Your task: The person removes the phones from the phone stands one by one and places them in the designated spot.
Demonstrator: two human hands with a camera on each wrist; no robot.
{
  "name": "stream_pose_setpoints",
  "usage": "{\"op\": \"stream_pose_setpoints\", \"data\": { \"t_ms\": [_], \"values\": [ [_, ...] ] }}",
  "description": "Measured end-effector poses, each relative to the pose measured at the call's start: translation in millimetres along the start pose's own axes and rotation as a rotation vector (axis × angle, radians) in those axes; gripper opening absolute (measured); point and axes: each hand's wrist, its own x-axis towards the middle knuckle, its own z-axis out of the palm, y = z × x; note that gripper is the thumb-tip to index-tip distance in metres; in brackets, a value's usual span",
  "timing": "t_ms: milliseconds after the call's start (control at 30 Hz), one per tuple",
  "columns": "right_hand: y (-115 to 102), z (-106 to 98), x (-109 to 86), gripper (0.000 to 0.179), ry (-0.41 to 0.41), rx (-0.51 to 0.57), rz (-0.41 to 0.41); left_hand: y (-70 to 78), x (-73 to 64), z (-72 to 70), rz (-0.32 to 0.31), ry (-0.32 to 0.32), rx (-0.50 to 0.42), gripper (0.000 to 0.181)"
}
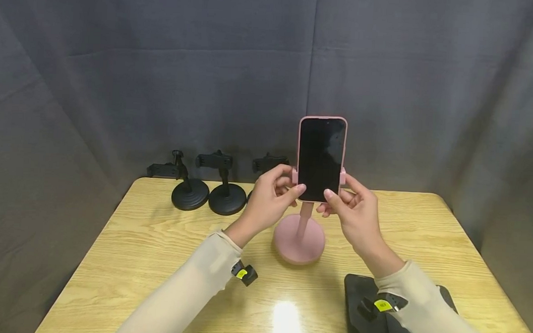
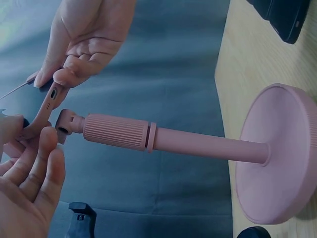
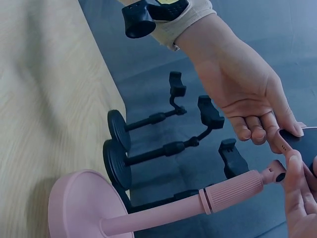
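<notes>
A smartphone in a pink case stands upright in the clamp of a pink phone stand. My left hand grips its lower left corner, thumb on the screen and fingers behind. At the lower right corner my right hand pinches the phone the same way, its index finger by the clamp's side arm. From below, in the left wrist view, the stand's ribbed collar and the phone's charging port show. The back of the clamp is mostly hidden by fingers.
Black phone stands with round bases, among them one at the far left and one beside it, line the table's back left edge. Dark flat devices lie under my right forearm. A grey curtain hangs behind the wooden table.
</notes>
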Motion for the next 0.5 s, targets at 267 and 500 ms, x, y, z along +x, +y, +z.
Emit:
{"op": "stream_pose_setpoints", "data": {
  "t_ms": [267,500],
  "values": [
    [-2,10,-8.7,0.052,-0.040,0.011,0.010,3.3,-16.7,-9.5,0.023,0.030,0.030,0.022],
    [-3,18,-16.6,0.053,-0.064,0.014,0.019,6.7,-29.1,-15.5,0.016,0.047,0.021,0.020]
  ]
}}
